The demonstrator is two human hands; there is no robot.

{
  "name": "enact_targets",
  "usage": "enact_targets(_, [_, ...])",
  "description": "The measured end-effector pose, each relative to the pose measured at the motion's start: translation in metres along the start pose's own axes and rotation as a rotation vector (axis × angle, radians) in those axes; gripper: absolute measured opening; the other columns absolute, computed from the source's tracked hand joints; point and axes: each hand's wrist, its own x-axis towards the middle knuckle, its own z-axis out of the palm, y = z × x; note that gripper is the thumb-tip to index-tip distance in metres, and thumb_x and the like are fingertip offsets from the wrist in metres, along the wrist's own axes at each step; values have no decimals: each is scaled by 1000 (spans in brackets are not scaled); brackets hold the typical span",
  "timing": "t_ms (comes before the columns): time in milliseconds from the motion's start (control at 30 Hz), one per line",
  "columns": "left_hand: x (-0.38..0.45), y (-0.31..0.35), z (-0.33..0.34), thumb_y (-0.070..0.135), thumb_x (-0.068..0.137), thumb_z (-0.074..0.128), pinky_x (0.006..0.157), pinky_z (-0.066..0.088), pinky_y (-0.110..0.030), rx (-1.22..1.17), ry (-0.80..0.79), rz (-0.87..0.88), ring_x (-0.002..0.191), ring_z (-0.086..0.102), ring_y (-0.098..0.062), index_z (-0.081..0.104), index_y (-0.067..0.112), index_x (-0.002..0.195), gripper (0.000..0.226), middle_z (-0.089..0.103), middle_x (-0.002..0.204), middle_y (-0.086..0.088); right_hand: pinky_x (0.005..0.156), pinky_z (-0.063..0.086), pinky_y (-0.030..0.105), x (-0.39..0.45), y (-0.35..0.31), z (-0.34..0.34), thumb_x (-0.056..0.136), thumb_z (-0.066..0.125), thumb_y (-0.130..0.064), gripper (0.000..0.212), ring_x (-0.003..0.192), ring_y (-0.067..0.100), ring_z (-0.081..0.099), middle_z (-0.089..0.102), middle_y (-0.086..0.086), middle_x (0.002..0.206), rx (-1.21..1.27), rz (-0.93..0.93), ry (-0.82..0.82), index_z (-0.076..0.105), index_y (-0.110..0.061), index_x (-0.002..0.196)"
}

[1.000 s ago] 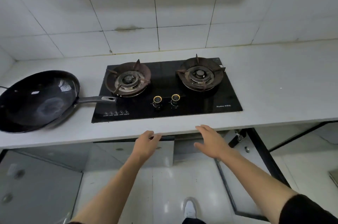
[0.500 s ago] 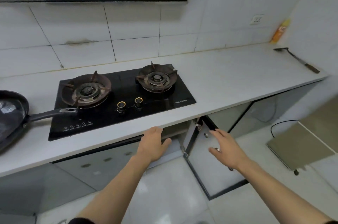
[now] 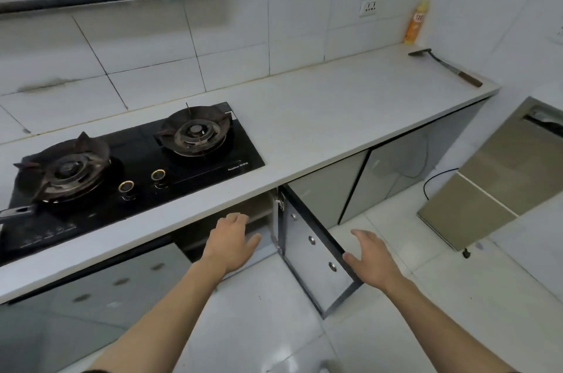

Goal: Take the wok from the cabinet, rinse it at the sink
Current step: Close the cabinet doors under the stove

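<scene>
Only the tip of the wok's dark handle (image 3: 15,211) shows at the far left, lying over the black hob's edge; the pan itself is out of frame. Below the white counter (image 3: 335,116) a cabinet stands open, its grey door (image 3: 307,253) swung out toward me. My left hand (image 3: 231,240) hovers with relaxed fingers in front of the open compartment, holding nothing. My right hand (image 3: 370,257) is spread flat beside the door's outer edge, thumb close to the dark frame; contact is unclear. The sink is not in view.
A black two-burner gas hob (image 3: 143,168) sits in the counter. At the far right end lie a spatula (image 3: 444,66) and an orange bottle (image 3: 414,23). Closed cabinet doors (image 3: 393,171) run to the right. A tan appliance (image 3: 499,177) stands on the tiled floor.
My view has swung right, so the wok pan has left the frame. My right hand moved from the counter's edge down to the open cabinet door; my left hand dropped before the compartment.
</scene>
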Motion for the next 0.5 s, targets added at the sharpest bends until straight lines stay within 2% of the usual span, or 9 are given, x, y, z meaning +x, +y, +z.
enact_targets(167, [3, 46, 25, 48, 94, 53, 111, 38, -38, 9, 4, -75, 135, 39, -23, 40, 16, 144, 61, 41, 149, -5, 111, 33, 35, 20, 52, 3, 95, 53, -41, 63, 135, 27, 39, 41, 13, 148, 172, 92, -161, 33, -9, 146])
enact_targets(233, [-1, 56, 34, 48, 94, 53, 112, 36, -38, 11, -4, -94, 136, 38, -23, 39, 16, 144, 61, 41, 149, -5, 107, 35, 32, 26, 61, 11, 97, 49, -44, 60, 132, 26, 45, 47, 13, 143, 241, 127, -235, 39, -6, 142])
enact_targets(267, [-4, 59, 37, 48, 94, 53, 112, 36, -38, 19, -8, -106, 136, 38, -23, 39, 16, 145, 61, 40, 149, -5, 105, 37, 32, 28, 62, 15, 98, 45, -46, 54, 127, 26, 49, 54, 12, 135, 260, 145, -264, 47, -6, 135])
enact_targets(300, [-5, 62, 38, 48, 94, 53, 113, 36, -38, 29, -11, -120, 136, 38, -24, 39, 16, 145, 62, 41, 149, -5, 101, 40, 32, 30, 62, 18, 99, 41, -47, 46, 116, 26, 55, 61, 8, 119, 270, 161, -291, 57, -9, 119])
enact_targets(333, [-7, 63, 38, 48, 94, 53, 113, 36, -39, 43, -11, -134, 136, 38, -24, 39, 16, 145, 62, 41, 149, -5, 96, 43, 34, 32, 62, 20, 100, 37, -46, 41, 101, 24, 58, 62, 4, 97, 264, 159, -306, 60, -13, 94])
enact_targets(367, [-8, 63, 38, 48, 95, 53, 113, 36, -39, 65, -10, -147, 136, 37, -24, 38, 15, 145, 62, 40, 149, -5, 89, 45, 36, 34, 62, 22, 101, 33, -45, 44, 88, 23, 55, 56, 0, 79, 251, 148, -308, 52, -16, 74])
enact_targets(400, [-10, 63, 37, 48, 95, 53, 113, 36, -39, 85, -5, -159, 136, 37, -25, 38, 15, 145, 62, 40, 149, -6, 84, 45, 36, 36, 60, 23, 102, 31, -44, 47, 81, 21, 52, 50, -1, 71, 241, 136, -304, 44, -18, 65])
enact_targets(433, [-11, 62, 37, 48, 95, 53, 113, 36, -40, 97, 4, -170, 136, 36, -25, 38, 15, 145, 62, 40, 149, -6, 82, 43, 35, 37, 58, 23, 102, 29, -44, 48, 80, 21, 51, 49, -1, 70, 247, 129, -301, 42, -18, 63])
enact_targets(500, [-13, 60, 36, 47, 95, 53, 113, 35, -40, 96, 20, -191, 136, 36, -26, 39, 14, 144, 61, 40, 149, -6, 84, 41, 34, 43, 60, 25, 102, 26, -46, 53, 88, 22, 54, 59, 6, 85, 271, 141, -321, 56, -12, 75])
